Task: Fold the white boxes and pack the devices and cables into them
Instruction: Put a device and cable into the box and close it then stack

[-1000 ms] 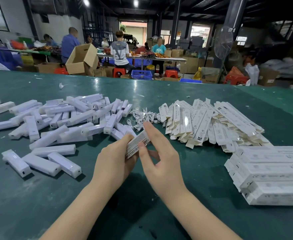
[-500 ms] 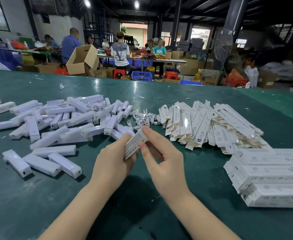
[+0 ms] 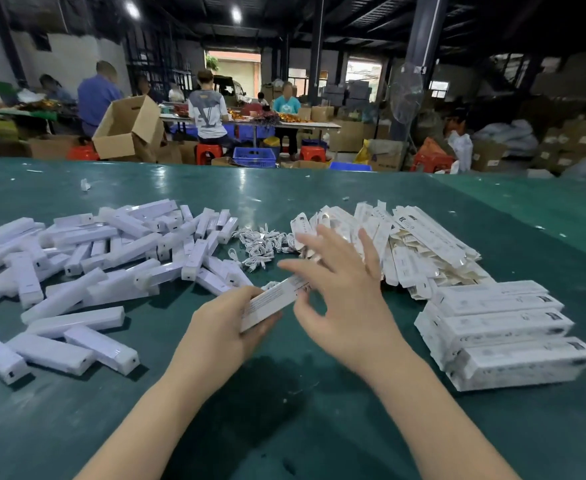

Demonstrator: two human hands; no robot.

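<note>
My left hand point(image 3: 222, 327) grips a long white box point(image 3: 271, 303) with printed text, held slanted over the green table point(image 3: 284, 427). Just right of the box's far end, my right hand point(image 3: 347, 299) hovers with its fingers spread and nothing in it. White bar-shaped devices point(image 3: 87, 265) lie in a loose heap at the left. Coiled white cables point(image 3: 264, 245) sit in a small pile behind the hands. Flat unfolded boxes point(image 3: 406, 247) are heaped at the right, partly hidden by my right hand. Folded boxes point(image 3: 506, 334) are stacked at the near right.
Beyond the table's far edge, people work at other tables among cardboard boxes point(image 3: 129, 128), red stools point(image 3: 208, 152) and a blue crate point(image 3: 254, 156). A standing fan point(image 3: 406, 93) is next to a dark pillar. A paper scrap point(image 3: 85, 184) lies far left on the table.
My right hand has let go of the box, opened its fingers and moved up and right. The left hand still holds the box, now lower and flatter.
</note>
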